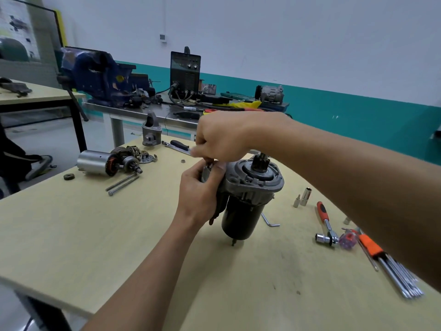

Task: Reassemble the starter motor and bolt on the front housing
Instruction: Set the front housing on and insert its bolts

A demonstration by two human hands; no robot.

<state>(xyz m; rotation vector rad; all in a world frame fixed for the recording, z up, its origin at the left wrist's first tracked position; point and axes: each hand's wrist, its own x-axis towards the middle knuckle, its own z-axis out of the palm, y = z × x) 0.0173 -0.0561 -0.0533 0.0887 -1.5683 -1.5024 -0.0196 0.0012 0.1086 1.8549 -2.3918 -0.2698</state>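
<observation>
Left hand (202, 194) wraps curled fingers round the solenoid (205, 172) side of the starter (243, 211), which stands on end mid-table (95, 235). Right hand (222, 137) is just above, fingertips bunched at the solenoid's top; whether they pinch anything is hidden. Ratchet (325, 222) and hex keys (396, 271) lie further right.

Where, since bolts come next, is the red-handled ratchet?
Head view: the ratchet lies on the table, right of the starter motor, between the small sockets and the orange hex-key set.
</observation>
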